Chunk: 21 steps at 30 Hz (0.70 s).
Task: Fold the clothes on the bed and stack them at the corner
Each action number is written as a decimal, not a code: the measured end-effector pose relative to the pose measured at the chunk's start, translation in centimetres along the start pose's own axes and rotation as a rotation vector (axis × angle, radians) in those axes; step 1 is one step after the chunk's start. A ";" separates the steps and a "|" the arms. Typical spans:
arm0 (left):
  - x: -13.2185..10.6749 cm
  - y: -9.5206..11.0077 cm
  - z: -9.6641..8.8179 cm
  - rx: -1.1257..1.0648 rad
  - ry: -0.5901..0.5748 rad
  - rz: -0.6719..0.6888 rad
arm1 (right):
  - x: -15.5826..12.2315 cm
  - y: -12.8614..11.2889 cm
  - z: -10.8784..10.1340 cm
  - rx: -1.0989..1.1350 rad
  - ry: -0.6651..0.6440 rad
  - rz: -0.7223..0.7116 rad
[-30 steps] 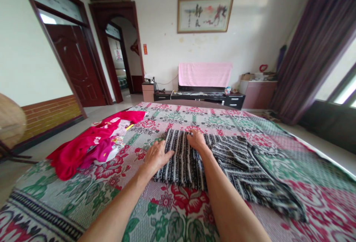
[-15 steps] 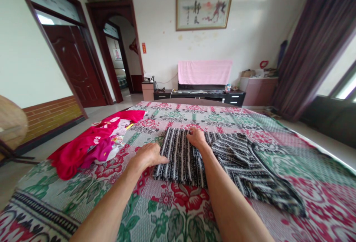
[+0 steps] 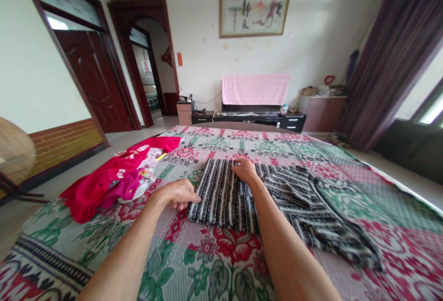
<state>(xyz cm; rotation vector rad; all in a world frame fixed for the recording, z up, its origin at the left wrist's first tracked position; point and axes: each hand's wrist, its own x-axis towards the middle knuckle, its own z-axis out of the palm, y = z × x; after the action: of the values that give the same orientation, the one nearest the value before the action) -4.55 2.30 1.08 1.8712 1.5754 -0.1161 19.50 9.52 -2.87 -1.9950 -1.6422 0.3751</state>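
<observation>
A black-and-white striped knit garment (image 3: 221,195) lies partly folded on a flowered cloth. Its left part is a neat flat panel, while the right part spreads out loosely to a dark-trimmed edge. My left hand (image 3: 179,193) is at the panel's left edge, fingers curled under and thumb on the fabric, pinching it. Farther up, my right hand (image 3: 244,171) has its fingers closed on the fabric near the panel's far edge. My right forearm covers part of the garment's middle.
Left of the garment lies a heap of red and pink clothes (image 3: 104,181). The flowered cloth (image 3: 207,264) covers the large table. Beyond it stand a low black cabinet (image 3: 294,122) and a pink towel (image 3: 255,90) draped over a screen.
My left hand has shifted slightly left and its fingers have curled in, with the garment's left edge drawn out a little. My right hand has stayed nearly in place.
</observation>
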 end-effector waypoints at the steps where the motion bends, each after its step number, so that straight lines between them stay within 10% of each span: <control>1: 0.0 -0.1 0.0 -0.006 -0.005 0.001 | -0.1 -0.1 0.1 0.009 0.015 0.008; 14: -0.2 -0.6 -0.1 0.004 -0.049 0.009 | -1.2 -3.1 -0.7 -0.005 0.166 -0.178; 21: -0.2 -0.5 0.1 0.022 -0.025 0.018 | -2.0 -9.1 2.3 -0.167 -0.144 -0.292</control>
<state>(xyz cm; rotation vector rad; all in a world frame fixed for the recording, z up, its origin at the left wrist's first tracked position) -4.98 2.11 0.86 1.8934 1.5463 -0.1490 10.37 9.22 0.07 -1.8399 -2.0819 0.2859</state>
